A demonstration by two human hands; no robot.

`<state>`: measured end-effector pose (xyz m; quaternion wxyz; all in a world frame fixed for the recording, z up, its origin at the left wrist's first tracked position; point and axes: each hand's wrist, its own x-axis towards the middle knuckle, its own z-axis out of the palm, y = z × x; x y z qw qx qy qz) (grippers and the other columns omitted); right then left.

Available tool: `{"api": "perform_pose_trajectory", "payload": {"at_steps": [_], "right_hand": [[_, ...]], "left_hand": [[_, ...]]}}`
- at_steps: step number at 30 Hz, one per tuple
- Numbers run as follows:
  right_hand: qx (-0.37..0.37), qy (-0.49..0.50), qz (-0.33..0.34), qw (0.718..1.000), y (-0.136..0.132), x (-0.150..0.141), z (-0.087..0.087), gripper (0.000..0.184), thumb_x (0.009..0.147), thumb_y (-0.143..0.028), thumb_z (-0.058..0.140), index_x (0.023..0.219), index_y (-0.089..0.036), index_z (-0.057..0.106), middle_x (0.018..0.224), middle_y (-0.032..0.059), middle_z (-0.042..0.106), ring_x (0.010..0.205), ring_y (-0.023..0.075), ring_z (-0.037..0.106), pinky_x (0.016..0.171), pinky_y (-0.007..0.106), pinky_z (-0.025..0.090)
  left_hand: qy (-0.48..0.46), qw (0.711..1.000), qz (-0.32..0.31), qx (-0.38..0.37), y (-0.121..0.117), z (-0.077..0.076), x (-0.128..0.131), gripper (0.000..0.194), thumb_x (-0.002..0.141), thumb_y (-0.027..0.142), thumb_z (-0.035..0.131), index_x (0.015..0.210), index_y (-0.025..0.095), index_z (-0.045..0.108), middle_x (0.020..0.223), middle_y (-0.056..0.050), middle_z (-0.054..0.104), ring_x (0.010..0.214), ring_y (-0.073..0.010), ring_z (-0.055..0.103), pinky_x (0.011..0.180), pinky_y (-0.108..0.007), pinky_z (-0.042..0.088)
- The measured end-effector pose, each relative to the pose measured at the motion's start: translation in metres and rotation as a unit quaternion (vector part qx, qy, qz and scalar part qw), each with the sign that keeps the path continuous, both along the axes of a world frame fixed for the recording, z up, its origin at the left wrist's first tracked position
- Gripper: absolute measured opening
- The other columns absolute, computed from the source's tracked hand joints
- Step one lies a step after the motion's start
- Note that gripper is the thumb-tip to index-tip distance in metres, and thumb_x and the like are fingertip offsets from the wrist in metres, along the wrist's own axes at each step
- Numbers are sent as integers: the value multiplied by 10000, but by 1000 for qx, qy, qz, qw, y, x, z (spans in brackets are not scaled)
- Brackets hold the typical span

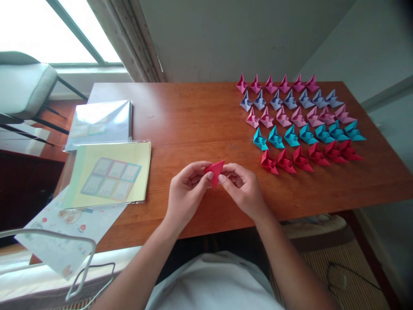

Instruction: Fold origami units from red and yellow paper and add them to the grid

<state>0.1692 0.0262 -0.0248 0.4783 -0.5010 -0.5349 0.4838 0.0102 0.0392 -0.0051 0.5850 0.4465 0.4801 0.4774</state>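
Observation:
A small red folded paper triangle (215, 170) is pinched between both my hands just above the wooden table (193, 116). My left hand (187, 191) grips its left side with thumb and fingers closed. My right hand (242, 187) grips its right side the same way. To the right lie rows of finished folded paper pieces: magenta (277, 84), lilac-blue (290, 100), pink (298, 116), turquoise (306, 134) and red (301, 159), several in each row.
A clear pack of yellow paper (111, 172) and a second glossy pack (100, 122) lie at the table's left. A printed sheet (69, 234) hangs over the front left edge. A grey chair (22, 84) stands by the window. A cable (348, 275) lies on the floor mat.

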Motion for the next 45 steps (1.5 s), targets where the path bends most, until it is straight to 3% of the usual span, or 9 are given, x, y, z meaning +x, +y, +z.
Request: {"api": "perform_pose_trajectory", "payload": {"at_steps": [8,22,25,31,35,39,45], "right_hand": [[-18,-1,6,1000,0,0,3,165,937,-346,629,1038,-242,708,1025,55,734,928,214,698,818,340,577],[19,-41,5,999,0,0,3,159,935,-262,609,1062,-248,705,1031,49,729,921,206,692,794,327,564],[25,-62,-2,998,1,-1,1,154,933,-243,593,1050,-241,692,1009,48,727,897,201,689,771,318,562],[44,-127,-73,988,1,-4,-3,96,893,-186,580,950,-227,646,883,29,697,774,179,665,678,287,536],[77,-187,-79,976,1,-5,1,99,873,-172,590,925,-232,647,871,30,699,747,179,648,655,279,517],[115,-216,-94,965,0,-4,3,58,885,-201,626,917,-240,653,843,33,693,739,191,640,672,298,511],[125,-209,-74,967,1,-3,1,118,901,-175,599,970,-250,657,919,44,713,844,211,677,713,307,539]], "left_hand": [[48,999,-2,1,-1,0,0,301,846,345,757,1084,163,734,935,-58,774,808,-173,726,702,-241,591],[125,991,3,53,-5,-7,-1,307,899,331,686,1158,170,727,1028,-85,774,863,-195,739,762,-264,600],[192,975,-4,113,-5,-10,-2,297,926,297,643,1196,196,714,1069,-85,767,883,-194,738,780,-266,595],[337,906,-34,253,-6,-12,0,352,966,182,526,1291,221,657,1144,-85,745,996,-187,717,875,-260,552],[342,900,-66,260,-7,-12,0,358,1000,204,470,1318,221,633,1111,-88,736,958,-175,712,839,-253,541],[369,885,-97,266,-8,-12,1,429,984,303,541,1398,193,562,1008,-81,720,838,-174,692,762,-263,540],[383,879,-93,267,-7,-12,1,410,994,315,515,1385,205,571,952,-69,733,791,-169,689,748,-264,545]]}}
